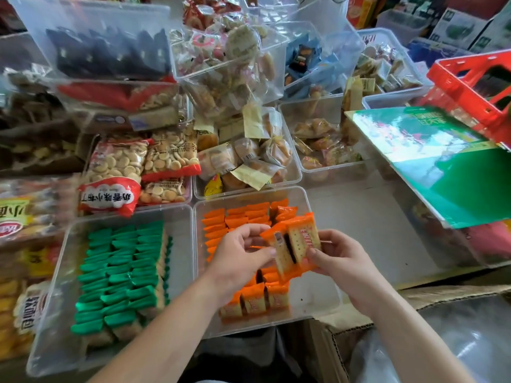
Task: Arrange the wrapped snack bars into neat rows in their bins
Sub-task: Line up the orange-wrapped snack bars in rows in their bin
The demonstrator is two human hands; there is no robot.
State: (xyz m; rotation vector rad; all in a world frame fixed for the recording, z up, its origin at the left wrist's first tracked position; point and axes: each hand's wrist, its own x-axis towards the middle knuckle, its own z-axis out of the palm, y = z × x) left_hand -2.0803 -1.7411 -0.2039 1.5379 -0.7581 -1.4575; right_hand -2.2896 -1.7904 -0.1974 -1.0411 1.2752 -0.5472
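my left hand [243,255] and right hand [343,264] both pinch a stack [296,247] of orange bars, held just above the bin [315,297]. under them, orange rows [237,217] stand in it; green bars [121,272] lie left of my left hand.

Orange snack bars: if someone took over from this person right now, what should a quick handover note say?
Left hand and right hand both pinch a small held stack of orange bars above the orange bin.
Done: green bars stand in rows in the left bin. Orange rows fill the far left of their bin, with a short row at the near edge.
Left: set the held stack in line; the bin's right side is bare.
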